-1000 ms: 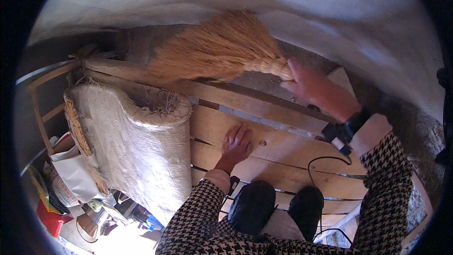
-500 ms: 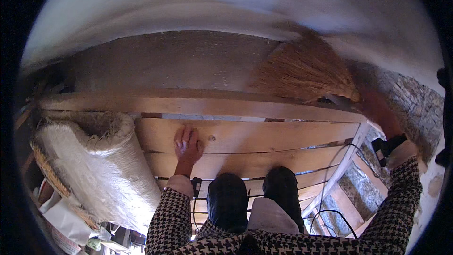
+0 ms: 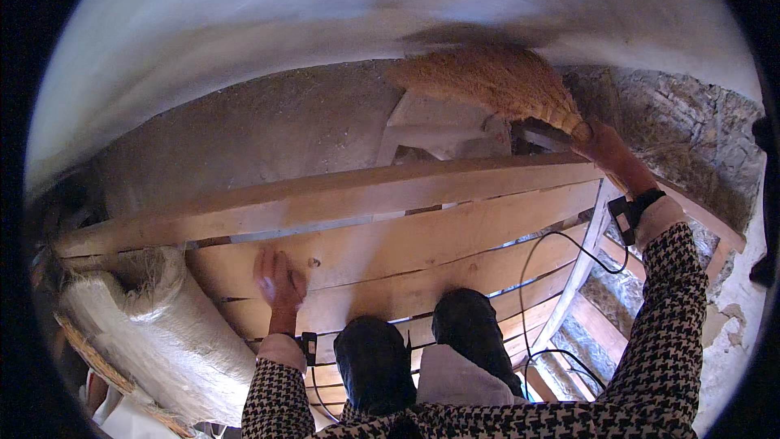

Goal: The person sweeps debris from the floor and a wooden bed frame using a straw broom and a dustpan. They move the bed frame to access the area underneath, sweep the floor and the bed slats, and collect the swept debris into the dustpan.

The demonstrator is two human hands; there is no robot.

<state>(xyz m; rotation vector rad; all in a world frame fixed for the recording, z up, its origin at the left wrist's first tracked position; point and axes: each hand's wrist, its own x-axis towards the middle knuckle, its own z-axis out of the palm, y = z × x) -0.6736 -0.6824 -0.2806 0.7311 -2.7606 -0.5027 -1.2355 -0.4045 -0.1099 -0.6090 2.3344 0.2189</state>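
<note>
My right hand (image 3: 601, 145), at the upper right, is closed round the bound handle of a straw hand broom (image 3: 496, 81). The broom's fanned bristles point left and lie against the lower part of the pale wall (image 3: 325, 16). Beneath my knees runs a platform of wooden planks (image 3: 439, 223) with gaps between the boards. My left hand (image 3: 280, 279) rests on these planks at the left, its fingers stretched out and slightly blurred, holding nothing. A thick wooden beam (image 3: 341, 195) runs along the far edge of the planks, between both hands and the wall.
A rolled or folded pale, shaggy mat (image 3: 162, 325) lies at the left end of the planks. Behind the beam are a grey surface (image 3: 268, 122) and a pale angular piece (image 3: 439, 122). A black cable (image 3: 528, 293) loops near my right arm. Rough stonework (image 3: 691, 130) stands at the right.
My right hand has moved up and left with the broom, which is now higher against the wall. The view has shifted and tilted; my left hand still rests on the planks.
</note>
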